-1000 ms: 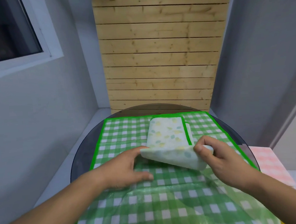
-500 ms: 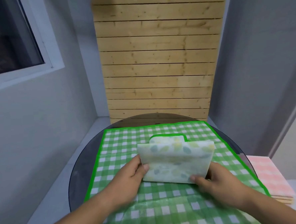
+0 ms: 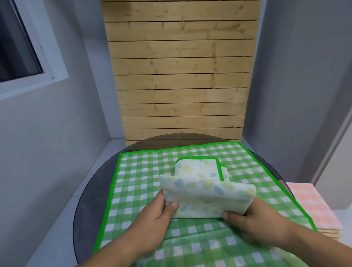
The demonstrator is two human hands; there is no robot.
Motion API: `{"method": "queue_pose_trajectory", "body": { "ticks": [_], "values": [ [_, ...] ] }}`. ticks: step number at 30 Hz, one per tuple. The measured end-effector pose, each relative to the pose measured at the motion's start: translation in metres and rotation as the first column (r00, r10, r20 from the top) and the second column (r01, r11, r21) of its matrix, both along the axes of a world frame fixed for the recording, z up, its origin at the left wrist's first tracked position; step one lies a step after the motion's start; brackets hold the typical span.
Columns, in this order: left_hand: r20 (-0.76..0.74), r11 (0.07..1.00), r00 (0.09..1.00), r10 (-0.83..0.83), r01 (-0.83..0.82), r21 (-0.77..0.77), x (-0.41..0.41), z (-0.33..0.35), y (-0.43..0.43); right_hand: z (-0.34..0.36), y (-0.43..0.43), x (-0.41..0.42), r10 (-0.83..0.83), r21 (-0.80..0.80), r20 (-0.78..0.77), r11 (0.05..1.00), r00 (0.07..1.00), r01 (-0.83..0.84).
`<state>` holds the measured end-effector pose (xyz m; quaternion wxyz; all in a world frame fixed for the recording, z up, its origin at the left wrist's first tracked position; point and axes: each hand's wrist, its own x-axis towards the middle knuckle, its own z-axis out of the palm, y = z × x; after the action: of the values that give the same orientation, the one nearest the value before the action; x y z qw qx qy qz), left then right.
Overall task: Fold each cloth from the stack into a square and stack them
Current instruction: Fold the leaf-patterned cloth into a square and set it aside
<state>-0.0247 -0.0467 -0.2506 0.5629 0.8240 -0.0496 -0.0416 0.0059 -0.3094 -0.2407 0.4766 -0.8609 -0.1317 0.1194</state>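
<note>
A white cloth with a yellow and green leaf print and a green border (image 3: 205,190) lies mid-table on the green checked tablecloth (image 3: 142,176). Its near half is folded up and lifted off the cloth, and its far part with the green border (image 3: 198,169) still lies flat behind. My left hand (image 3: 157,215) pinches the lifted fold at its left corner, thumb on top. My right hand (image 3: 256,221) grips the right lower corner from below, with its fingers hidden under the cloth.
The round dark glass table (image 3: 89,206) stands against a wooden slat wall (image 3: 180,81). A stack of pink checked cloths (image 3: 313,207) lies on a surface at the right, beyond the table's edge. A window (image 3: 6,40) is at the upper left.
Both hands have raised the near edge of the leaf-print cloth and brought it over toward the far side, so the fold now stands higher and doubled. The view has shifted slightly.
</note>
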Motion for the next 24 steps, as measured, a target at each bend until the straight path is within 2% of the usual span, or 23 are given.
{"method": "queue_pose_trajectory", "body": {
  "ticks": [7, 17, 24],
  "values": [
    [-0.013, 0.999, 1.0, 0.015, -0.016, -0.042, -0.002, -0.002, 0.0, 0.015, 0.001, 0.01, 0.008, 0.174, -0.181, 0.984, 0.984, 0.024],
    [-0.013, 0.996, 0.999, 0.037, -0.038, -0.085, 0.005, -0.002, -0.004, 0.02, -0.002, 0.016, 0.112, 0.337, -0.281, 0.941, 0.953, -0.011],
    [-0.013, 0.994, 1.0, 0.021, -0.023, -0.106, 0.007, 0.0, -0.005, 0.017, -0.001, 0.027, 0.013, 0.409, -0.275, 0.906, 0.961, 0.105]
  ]
}}
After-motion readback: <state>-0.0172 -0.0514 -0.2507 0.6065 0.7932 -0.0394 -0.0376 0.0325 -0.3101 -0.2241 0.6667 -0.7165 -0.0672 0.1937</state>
